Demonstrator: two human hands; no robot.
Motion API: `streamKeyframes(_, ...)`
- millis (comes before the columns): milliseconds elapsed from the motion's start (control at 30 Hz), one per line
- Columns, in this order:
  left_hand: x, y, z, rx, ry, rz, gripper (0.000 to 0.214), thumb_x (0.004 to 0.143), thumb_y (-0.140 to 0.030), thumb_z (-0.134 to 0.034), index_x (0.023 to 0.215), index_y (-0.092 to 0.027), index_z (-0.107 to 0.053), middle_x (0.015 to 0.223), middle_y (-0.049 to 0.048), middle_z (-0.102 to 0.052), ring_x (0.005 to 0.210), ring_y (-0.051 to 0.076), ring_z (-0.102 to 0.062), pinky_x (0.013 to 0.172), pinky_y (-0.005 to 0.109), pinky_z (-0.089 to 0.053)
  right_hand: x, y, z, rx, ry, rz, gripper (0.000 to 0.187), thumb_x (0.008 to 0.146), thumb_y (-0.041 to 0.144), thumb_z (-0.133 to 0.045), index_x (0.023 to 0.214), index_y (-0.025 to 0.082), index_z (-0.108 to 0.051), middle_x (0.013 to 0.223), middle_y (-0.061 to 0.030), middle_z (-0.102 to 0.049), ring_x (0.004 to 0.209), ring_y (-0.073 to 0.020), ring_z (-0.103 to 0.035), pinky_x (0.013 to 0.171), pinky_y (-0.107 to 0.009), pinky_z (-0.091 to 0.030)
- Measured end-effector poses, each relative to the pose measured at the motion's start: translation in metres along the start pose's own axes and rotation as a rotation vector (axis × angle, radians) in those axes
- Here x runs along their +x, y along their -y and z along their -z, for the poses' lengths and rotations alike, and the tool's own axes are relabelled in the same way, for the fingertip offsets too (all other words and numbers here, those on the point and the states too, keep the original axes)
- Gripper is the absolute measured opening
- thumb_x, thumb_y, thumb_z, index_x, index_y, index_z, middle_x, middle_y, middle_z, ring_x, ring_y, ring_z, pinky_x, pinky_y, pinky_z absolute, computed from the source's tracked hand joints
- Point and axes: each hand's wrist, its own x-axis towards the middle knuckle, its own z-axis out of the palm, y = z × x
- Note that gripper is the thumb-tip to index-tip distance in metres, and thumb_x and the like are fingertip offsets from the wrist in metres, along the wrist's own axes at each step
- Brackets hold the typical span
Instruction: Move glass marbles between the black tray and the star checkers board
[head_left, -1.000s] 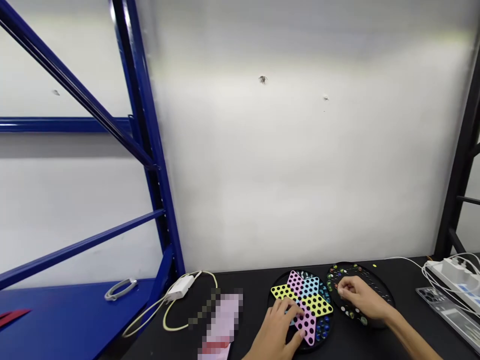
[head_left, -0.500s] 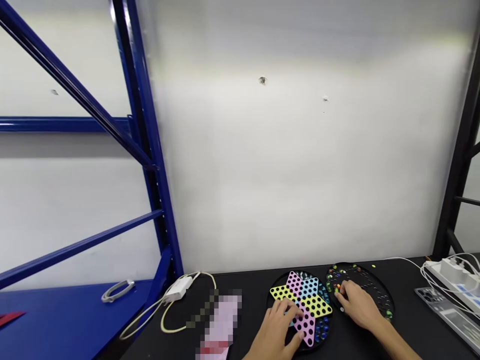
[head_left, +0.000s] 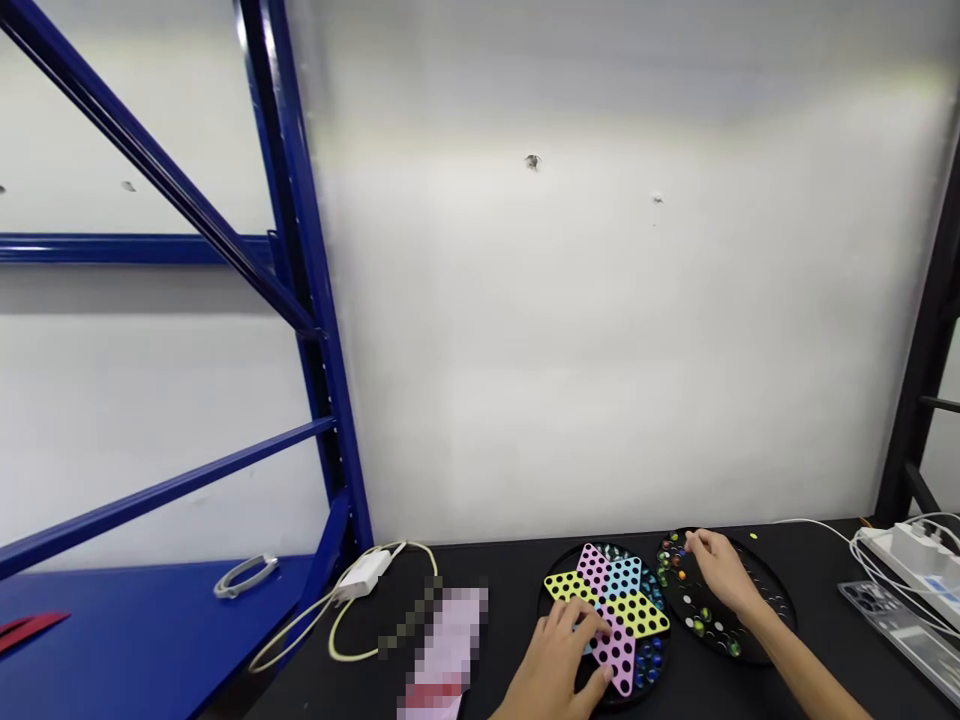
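A star-shaped Chinese checkers board in pink, blue and yellow sits in a round black tray on the black table. My left hand rests on its near left side, fingers lying flat on the star. To the right is a round black lid holding several loose coloured marbles. My right hand reaches over the lid's far left part, fingertips pinched together at the marbles; whether a marble is between them I cannot make out.
A white charger with a yellowish cable and a blurred pink object lie left of the board. A white power strip and a clear flat case are at the right. A blue shelf frame stands left.
My right hand has moved from the lid's near left part toward its far left edge. My left hand has stayed on the board. The view shifted slightly.
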Motion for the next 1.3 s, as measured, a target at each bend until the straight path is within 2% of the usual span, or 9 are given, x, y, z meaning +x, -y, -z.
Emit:
streamKeyframes(100,-0.002,-0.001,0.001,-0.005,-0.018,-0.003,0.02,0.092,-0.033,-0.057,0.111,-0.029,-0.057,0.123,0.003,-0.056,0.115,0.026,-0.051,0.097,0.038,-0.043,0.005,-0.013,-0.008,-0.359,-0.026,0.1,0.024,0.082,0.046,-0.057,0.072,0.025,-0.056,0.063,-0.0002,-0.055,0.066,-0.0214,-0.057,0.061,-0.029,-0.037)
streamKeyframes(233,-0.002,-0.001,0.001,-0.004,0.0,0.014,0.021,0.093,-0.036,-0.057,0.113,-0.029,-0.057,0.125,0.0034,-0.056,0.116,0.027,-0.05,0.099,0.041,-0.043,0.015,-0.02,-0.018,-0.274,-0.009,0.079,0.02,0.073,0.039,-0.064,0.066,0.023,-0.054,0.062,0.0016,-0.052,0.062,-0.0181,-0.054,0.06,-0.027,-0.036)
streamKeyframes(467,0.005,0.008,-0.005,0.015,0.042,0.014,0.022,0.09,-0.035,-0.059,0.111,-0.03,-0.057,0.124,0.0036,-0.056,0.115,0.028,-0.051,0.097,0.043,-0.043,0.042,-0.01,-0.016,-0.118,-0.015,0.036,0.041,0.095,0.046,-0.018,0.092,0.023,-0.052,0.065,0.0024,-0.051,0.043,-0.0125,-0.039,0.045,-0.026,-0.034)
streamKeyframes(700,0.005,0.015,-0.012,0.026,0.005,-0.028,0.023,0.092,-0.042,-0.058,0.111,-0.029,-0.057,0.122,0.0045,-0.057,0.111,0.029,-0.052,0.092,0.04,-0.046,0.036,-0.014,-0.027,-0.399,0.077,0.068,0.02,0.087,0.037,-0.05,0.073,0.023,-0.052,0.071,-0.0049,-0.059,0.074,-0.0253,-0.062,0.068,-0.034,-0.042)
streamKeyframes(800,0.003,0.014,-0.013,0.036,-0.011,-0.035,0.022,0.09,-0.037,-0.06,0.11,-0.029,-0.057,0.121,0.0038,-0.058,0.11,0.027,-0.054,0.091,0.039,-0.046,0.035,-0.012,-0.03,-0.459,0.118,0.076,0.008,0.084,0.027,-0.055,0.078,0.022,-0.051,0.074,-0.0053,-0.059,0.078,-0.0262,-0.062,0.074,-0.036,-0.042)
streamKeyframes(933,0.001,0.01,-0.007,0.028,-0.088,-0.063,0.023,0.089,-0.032,-0.062,0.112,-0.03,-0.058,0.119,0.0027,-0.059,0.108,0.025,-0.056,0.094,0.038,-0.047,0.036,0.004,-0.025,-0.407,0.174,0.098,0.02,0.091,0.034,-0.047,0.074,0.023,-0.045,0.071,-0.0016,-0.054,0.071,-0.0205,-0.058,0.068,-0.032,-0.041)
streamKeyframes(1033,0.001,0.009,0.004,0.0,-0.214,-0.081,0.02,0.095,-0.031,-0.056,0.115,-0.029,-0.059,0.123,0.0043,-0.058,0.11,0.024,-0.057,0.099,0.039,-0.046,0.011,0.03,-0.032,-0.182,0.272,0.095,0.036,0.098,0.049,-0.026,0.083,0.024,-0.046,0.062,0.0061,-0.041,0.05,-0.0118,-0.041,0.052,-0.025,-0.033)
streamKeyframes(1167,0.002,0.016,0.015,-0.003,-0.389,-0.04,0.02,0.1,-0.033,-0.045,0.113,-0.026,-0.059,0.118,0.0064,-0.059,0.104,0.024,-0.058,0.094,0.041,-0.048,-0.05,0.075,-0.061,0.73,0.61,-0.158,0.035,0.087,0.058,-0.053,0.082,0.024,-0.047,0.059,0.0117,-0.034,0.039,-0.0043,-0.016,0.041,-0.022,-0.013)
streamKeyframes(1300,-0.001,0.022,0.015,0.013,-0.413,-0.051,0.021,0.101,-0.034,-0.044,0.111,-0.026,-0.061,0.113,0.006,-0.061,0.097,0.024,-0.06,0.088,0.039,-0.05,-0.066,0.087,-0.076,1.099,0.611,-0.259,0.031,0.08,0.05,-0.06,0.076,0.024,-0.044,0.056,0.0123,-0.034,0.035,-0.0036,-0.016,0.037,-0.022,-0.013)
